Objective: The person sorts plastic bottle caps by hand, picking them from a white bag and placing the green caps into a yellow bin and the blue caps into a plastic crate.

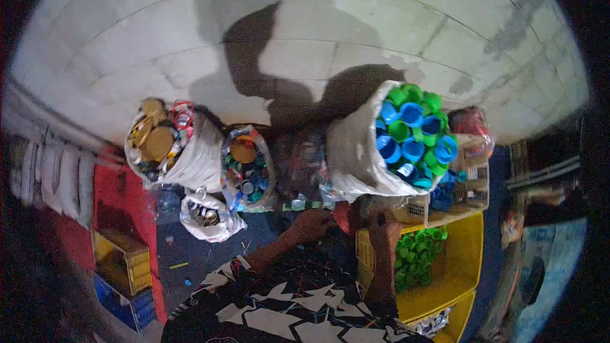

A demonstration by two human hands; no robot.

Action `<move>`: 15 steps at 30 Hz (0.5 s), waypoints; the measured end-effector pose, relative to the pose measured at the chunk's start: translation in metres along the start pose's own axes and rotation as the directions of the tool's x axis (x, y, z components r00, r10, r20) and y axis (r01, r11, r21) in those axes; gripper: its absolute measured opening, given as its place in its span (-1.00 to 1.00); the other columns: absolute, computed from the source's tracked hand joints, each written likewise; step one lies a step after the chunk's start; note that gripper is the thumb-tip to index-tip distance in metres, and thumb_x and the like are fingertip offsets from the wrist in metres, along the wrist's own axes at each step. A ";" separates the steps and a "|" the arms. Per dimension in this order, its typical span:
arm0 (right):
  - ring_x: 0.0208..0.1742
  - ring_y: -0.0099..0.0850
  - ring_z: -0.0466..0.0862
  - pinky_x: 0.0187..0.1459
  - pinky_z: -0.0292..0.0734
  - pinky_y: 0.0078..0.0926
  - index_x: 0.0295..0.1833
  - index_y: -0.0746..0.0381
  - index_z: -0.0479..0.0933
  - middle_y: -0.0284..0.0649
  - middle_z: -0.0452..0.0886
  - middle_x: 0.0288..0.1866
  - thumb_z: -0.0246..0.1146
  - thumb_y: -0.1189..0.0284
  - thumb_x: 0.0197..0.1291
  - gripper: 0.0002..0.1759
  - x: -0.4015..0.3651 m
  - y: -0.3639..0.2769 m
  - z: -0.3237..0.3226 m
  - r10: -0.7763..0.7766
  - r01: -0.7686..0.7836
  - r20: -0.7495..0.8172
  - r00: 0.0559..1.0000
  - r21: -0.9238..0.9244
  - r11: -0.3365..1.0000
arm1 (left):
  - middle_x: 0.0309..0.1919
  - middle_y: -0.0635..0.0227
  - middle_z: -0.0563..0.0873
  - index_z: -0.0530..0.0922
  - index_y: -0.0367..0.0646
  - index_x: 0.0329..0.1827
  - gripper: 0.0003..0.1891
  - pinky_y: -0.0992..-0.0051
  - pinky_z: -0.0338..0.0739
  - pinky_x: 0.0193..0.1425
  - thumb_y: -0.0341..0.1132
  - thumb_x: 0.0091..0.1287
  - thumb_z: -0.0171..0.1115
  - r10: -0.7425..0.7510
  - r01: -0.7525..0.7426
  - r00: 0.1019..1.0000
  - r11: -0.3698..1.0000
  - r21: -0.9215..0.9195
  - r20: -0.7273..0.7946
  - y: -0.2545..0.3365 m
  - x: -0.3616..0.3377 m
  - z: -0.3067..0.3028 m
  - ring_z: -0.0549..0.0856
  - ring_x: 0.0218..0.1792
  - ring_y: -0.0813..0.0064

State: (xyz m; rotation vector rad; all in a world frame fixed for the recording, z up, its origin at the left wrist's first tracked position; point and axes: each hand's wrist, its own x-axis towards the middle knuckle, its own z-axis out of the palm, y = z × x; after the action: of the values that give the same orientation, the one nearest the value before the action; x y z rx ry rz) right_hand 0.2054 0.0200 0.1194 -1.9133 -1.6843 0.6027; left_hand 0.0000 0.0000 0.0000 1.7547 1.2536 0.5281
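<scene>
My left hand [312, 224] reaches in from the lower left, its fingers drawn together beside a red object [345, 217]. My right hand [385, 218] is on the other side of that object, fingers curled, just below a large white sack [356, 146]. Dim light and blur hide what either hand grips. Blue and green plastic cups or caps [412, 133] fill the sack's mouth. A small strip of litter with a green piece [297, 204] lies just above my left hand.
At left stand a white sack of mixed caps and lids [200, 152], a smaller sack [260, 178] and a small white bag [216, 232]. A yellow crate [467, 257] holding green pieces is by my right arm. Behind it stands a beige basket [478, 194]. A pale wall [305, 13] rises ahead.
</scene>
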 end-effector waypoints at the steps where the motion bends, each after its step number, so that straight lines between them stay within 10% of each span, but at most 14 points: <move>1: -0.38 -0.07 0.62 -0.24 0.45 -0.06 -0.27 0.28 0.58 0.00 0.62 -0.42 0.36 0.16 0.21 -0.64 0.000 0.024 0.009 -0.090 0.086 -0.032 0.995 -0.099 0.991 | -0.16 -0.02 0.70 0.62 -0.18 -0.02 -0.65 0.09 0.56 0.03 -0.08 0.35 0.20 -0.007 0.004 0.998 0.999 -0.049 -0.059 0.013 -0.004 0.001 0.69 -0.09 0.00; 15: -0.30 -0.15 0.73 -0.22 0.59 -0.21 -0.28 0.31 0.60 0.00 0.70 -0.35 0.36 0.19 0.22 -0.65 -0.029 -0.022 0.181 -0.399 0.383 0.500 0.769 0.139 0.913 | -0.26 -0.01 0.71 0.62 -0.22 -0.15 -0.60 0.02 0.54 -0.08 0.01 0.39 0.15 -0.447 0.387 0.789 0.895 -0.224 -0.423 -0.125 -0.138 0.006 0.69 -0.17 -0.07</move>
State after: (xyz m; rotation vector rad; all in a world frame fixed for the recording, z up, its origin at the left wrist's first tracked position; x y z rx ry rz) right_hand 0.0704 0.0094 -0.0056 -1.3670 -2.3133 1.0272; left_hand -0.1156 -0.1158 -0.0884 1.2136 1.8456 0.7717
